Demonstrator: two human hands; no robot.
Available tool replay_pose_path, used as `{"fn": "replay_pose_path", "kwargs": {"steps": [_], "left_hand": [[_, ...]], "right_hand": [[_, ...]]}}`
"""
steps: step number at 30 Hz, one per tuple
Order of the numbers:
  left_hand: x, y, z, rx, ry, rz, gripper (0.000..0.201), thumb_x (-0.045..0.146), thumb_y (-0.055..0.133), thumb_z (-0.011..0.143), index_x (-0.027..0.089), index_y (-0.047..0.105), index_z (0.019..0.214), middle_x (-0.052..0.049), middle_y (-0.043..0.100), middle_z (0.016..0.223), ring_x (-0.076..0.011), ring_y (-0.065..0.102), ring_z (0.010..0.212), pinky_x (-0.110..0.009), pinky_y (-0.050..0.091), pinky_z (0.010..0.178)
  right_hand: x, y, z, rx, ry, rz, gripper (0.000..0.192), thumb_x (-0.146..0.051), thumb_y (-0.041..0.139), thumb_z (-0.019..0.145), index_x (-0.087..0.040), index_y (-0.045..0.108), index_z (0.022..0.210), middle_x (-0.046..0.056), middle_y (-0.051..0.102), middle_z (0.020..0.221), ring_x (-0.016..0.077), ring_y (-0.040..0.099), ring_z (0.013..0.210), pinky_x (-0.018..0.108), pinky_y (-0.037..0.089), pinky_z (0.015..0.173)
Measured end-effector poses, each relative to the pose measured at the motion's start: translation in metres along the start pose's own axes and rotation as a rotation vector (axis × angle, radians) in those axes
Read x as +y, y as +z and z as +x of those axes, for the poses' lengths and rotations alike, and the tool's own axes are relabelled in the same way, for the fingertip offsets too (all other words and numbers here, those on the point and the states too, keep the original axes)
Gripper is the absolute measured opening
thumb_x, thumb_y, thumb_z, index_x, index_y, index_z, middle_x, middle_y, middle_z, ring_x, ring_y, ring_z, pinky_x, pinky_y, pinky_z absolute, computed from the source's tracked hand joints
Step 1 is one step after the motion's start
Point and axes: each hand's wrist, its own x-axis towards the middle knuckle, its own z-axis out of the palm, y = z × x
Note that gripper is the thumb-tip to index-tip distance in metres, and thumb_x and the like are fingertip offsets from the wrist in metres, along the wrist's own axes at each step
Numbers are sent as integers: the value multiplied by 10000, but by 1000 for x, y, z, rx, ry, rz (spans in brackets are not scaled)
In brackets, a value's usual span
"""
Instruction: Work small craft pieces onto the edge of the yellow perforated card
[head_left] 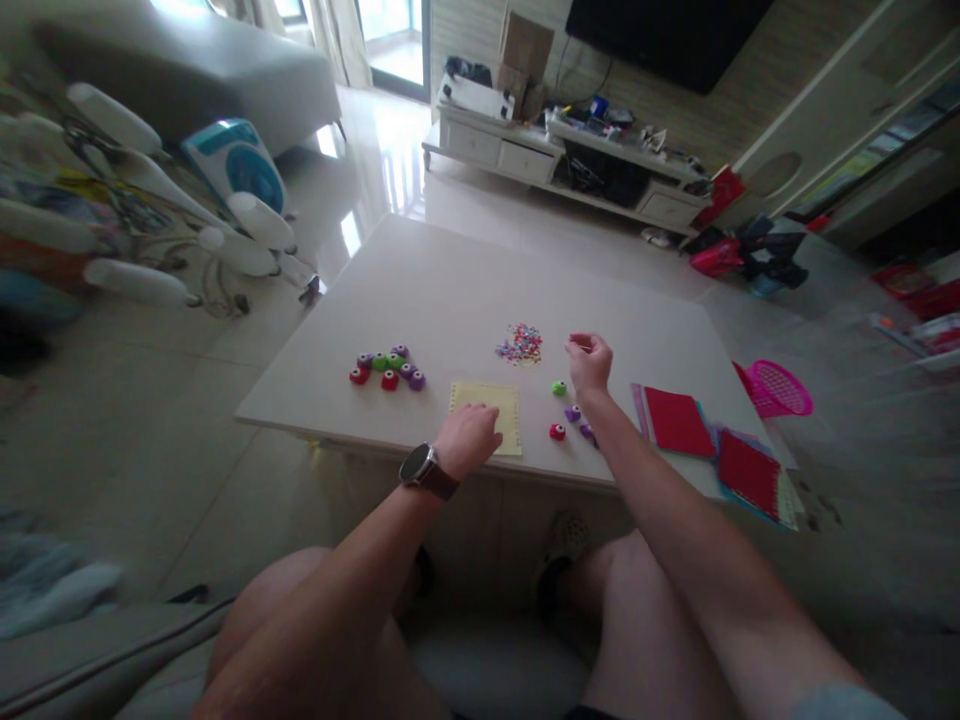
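Note:
My left hand (470,440), with a watch on the wrist, rests on a yellow sheet of paper (484,393); its fingers lie fairly flat over the middle. Small marks or notches run along the sheet's edges. Raised just above the table, my right hand (589,362) has its fingers pinched together; whatever is in them is too small to make out. Left of it lies a pile of tiny multicoloured pieces (523,344). Below it stand small craft-punch-like things with white tops: a green one (559,387), a red one (557,432) and purple ones (573,413).
Several more punch-like things (390,362) in red, green and purple are grouped on the left of the white table (450,290). Red sheets (679,422) in coloured stacks lie at the right edge. A pink basket (780,388) stands beyond that edge.

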Motion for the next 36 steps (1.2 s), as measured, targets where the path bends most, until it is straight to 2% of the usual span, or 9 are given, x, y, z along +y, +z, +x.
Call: {"fn": "replay_pose_path", "kwargs": {"steps": [2,6,10,14,19,27,30,33,36], "left_hand": [[-2,1,1,-9,-3,5,284,250,598,942,170,712,1189,-140,736,1232,-291,684,1160,-396,545,970],[-3,6,4,25,-3,-37,300,181,617,914,169,704,1200,-146,731,1252,-303,675,1186,-421,540,983],[-3,15,10,105,34,-101,340,109,623,874,180,691,1200,-123,728,1243,-297,659,1207,-440,524,1024],[-5,26,22,103,78,-123,358,46,650,815,182,693,1144,-103,718,1201,-300,645,1205,-454,527,1026],[-7,36,36,103,180,-175,347,56,729,781,207,691,1091,-79,700,1239,-291,620,1226,-458,517,1052],[-13,48,41,133,213,-281,234,108,757,817,224,707,1014,-67,691,1210,-252,640,1167,-443,515,1051],[-13,50,39,148,208,-269,214,112,749,820,224,711,998,-66,697,1194,-257,639,1167,-449,512,1051],[-12,50,36,149,206,-250,213,126,758,812,221,710,996,-68,704,1184,-267,633,1177,-454,511,1057],[-11,49,33,137,212,-228,218,146,773,806,221,710,1001,-68,709,1184,-272,629,1181,-457,511,1063]], "right_hand": [[6,-25,-18,-22,4,70,128,-238,626,764,-225,641,891,59,720,920,194,675,840,305,548,752],[26,-63,-61,-321,-45,-55,124,-310,664,788,-208,659,859,40,685,807,192,636,717,305,504,646],[44,-75,-83,-565,-332,-358,43,-174,644,804,-191,665,836,50,683,895,170,615,733,318,484,725],[51,-78,-82,-695,-452,-512,71,-139,630,860,-188,677,880,60,672,944,175,615,777,311,460,734],[60,-86,-63,-669,-452,-538,111,-111,606,864,-195,671,895,62,681,959,201,627,854,316,448,758],[60,-94,-52,-668,-477,-528,151,-97,570,850,-188,687,875,68,700,936,218,644,860,339,467,789],[58,-106,-41,-533,-464,-557,164,-92,571,823,-196,695,850,70,713,919,226,647,862,346,473,791],[62,-122,-24,-366,-361,-588,183,-79,564,801,-192,705,830,72,722,875,206,635,757,339,469,729],[67,-135,-14,-373,-261,-614,151,-101,600,790,-195,717,809,62,734,840,192,624,692,330,457,681]]}}
